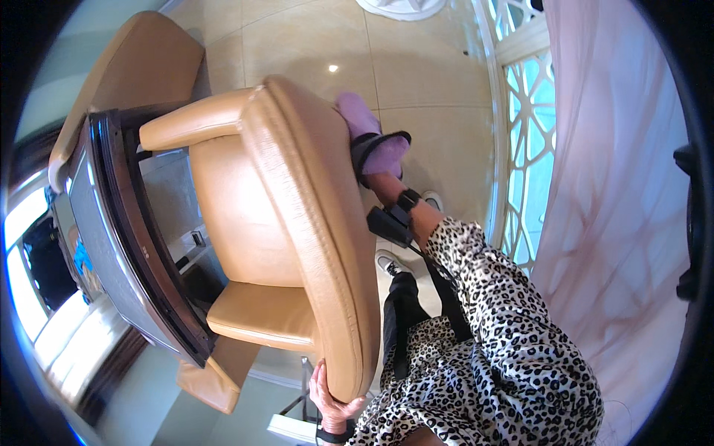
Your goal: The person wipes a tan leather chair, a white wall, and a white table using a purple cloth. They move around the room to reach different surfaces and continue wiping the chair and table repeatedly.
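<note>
A tan leather armchair (312, 223) stands before me with the back of its backrest towards me. My left hand (332, 404) grips the backrest's lower corner, fingers on one side and thumb on the other. A pink cloth mitt (357, 114) with black edging covers my right hand (385, 153) and lies against the backrest's rear face. The mitt hides those fingers. A black wristband (409, 199) sits on my right wrist, with a black device (389, 226) beside it.
Beyond the seat stands a dark-framed table (111, 240) with things on it. Another tan chair (145, 61) is at the upper left. White latticework (527, 156) and a sheer pink curtain (613, 167) line the right. Tiled floor (435, 83) lies between.
</note>
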`<state>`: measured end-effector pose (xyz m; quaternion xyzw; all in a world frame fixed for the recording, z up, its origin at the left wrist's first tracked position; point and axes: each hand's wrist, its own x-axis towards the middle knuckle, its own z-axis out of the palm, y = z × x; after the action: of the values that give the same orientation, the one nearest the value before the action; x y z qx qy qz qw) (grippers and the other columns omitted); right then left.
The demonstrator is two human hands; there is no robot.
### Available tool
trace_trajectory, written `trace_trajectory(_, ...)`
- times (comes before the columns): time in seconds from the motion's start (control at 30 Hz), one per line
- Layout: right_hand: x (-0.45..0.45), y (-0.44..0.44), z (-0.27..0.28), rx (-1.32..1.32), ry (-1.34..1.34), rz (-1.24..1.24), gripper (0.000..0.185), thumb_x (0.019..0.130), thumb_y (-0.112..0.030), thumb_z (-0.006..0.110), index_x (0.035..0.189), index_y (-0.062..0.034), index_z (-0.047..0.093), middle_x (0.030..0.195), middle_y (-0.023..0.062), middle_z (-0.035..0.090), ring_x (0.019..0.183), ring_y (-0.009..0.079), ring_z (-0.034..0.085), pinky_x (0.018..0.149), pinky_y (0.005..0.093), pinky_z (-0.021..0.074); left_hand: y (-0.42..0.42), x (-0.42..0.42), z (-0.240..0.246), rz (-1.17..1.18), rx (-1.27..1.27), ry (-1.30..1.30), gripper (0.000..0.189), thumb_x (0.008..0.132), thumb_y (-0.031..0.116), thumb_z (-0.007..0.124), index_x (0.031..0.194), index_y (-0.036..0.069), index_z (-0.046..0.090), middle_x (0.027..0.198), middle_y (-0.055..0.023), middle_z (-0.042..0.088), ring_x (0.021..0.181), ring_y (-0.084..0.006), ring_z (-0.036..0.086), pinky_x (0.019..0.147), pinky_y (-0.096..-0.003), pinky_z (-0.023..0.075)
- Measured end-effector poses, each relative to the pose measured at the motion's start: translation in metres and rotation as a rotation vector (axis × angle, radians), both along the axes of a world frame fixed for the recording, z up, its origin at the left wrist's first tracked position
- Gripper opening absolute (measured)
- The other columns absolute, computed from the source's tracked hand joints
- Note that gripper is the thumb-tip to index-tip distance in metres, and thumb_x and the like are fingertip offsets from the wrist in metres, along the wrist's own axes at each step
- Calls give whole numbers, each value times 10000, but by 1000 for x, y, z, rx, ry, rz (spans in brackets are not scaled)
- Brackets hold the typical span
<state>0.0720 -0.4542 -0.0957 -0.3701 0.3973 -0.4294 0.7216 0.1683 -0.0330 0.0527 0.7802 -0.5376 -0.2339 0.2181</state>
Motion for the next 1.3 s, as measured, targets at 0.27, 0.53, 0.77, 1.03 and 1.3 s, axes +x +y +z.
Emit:
trace_trajectory(0.27, -2, 27, 44, 78, 119, 66, 460, 835, -235, 578, 1231, -3, 546, 1364, 227, 460, 1298, 408, 370, 1083, 435, 287, -12, 53, -4, 2, 52, -19, 1036, 585, 673, 735, 1318, -7, 465, 1240, -243, 546, 1061, -391, 559, 911, -483, 435)
trace_trajectory(0.53, 98, 48, 77, -1172, 594, -82, 436, 813, -221, 592, 1195, -9, 586, 1364, 226, 456, 1309, 436, 349, 1091, 461, 278, -31, 109, -22, 53, 79, -17, 983, 597, 600, 762, 1303, -21, 477, 1219, -232, 556, 1070, -393, 560, 925, -459, 446)
trace_trajectory(0.77, 88, 186, 83, -1449, 694, 447, 388, 773, -303, 582, 1053, -47, 664, 1295, 131, 553, 1289, 309, 446, 1062, 666, 140, -45, 115, -50, 76, 201, 7, 848, 591, 461, 793, 1248, 3, 516, 1207, -184, 560, 1071, -338, 561, 876, -434, 445)
trace_trajectory(1.03, 95, 169, 42, -1625, 732, 732, 326, 734, -279, 631, 985, -78, 686, 1118, 99, 633, 1150, 280, 545, 1066, 604, 215, 4, 115, -80, 286, -162, 54, 649, 742, 378, 683, 1261, 22, 526, 1277, -180, 528, 1191, -347, 493, 1003, -451, 361)
trace_trajectory(1.3, 124, 90, 25, -1519, 1086, 385, 171, 797, -202, 612, 863, -64, 690, 998, 103, 670, 1061, 279, 584, 1053, 549, 253, 35, 103, -131, 610, -426, 398, 573, 911, 416, 503, 1297, -7, 497, 1260, -194, 544, 1187, -341, 486, 1034, -420, 330)
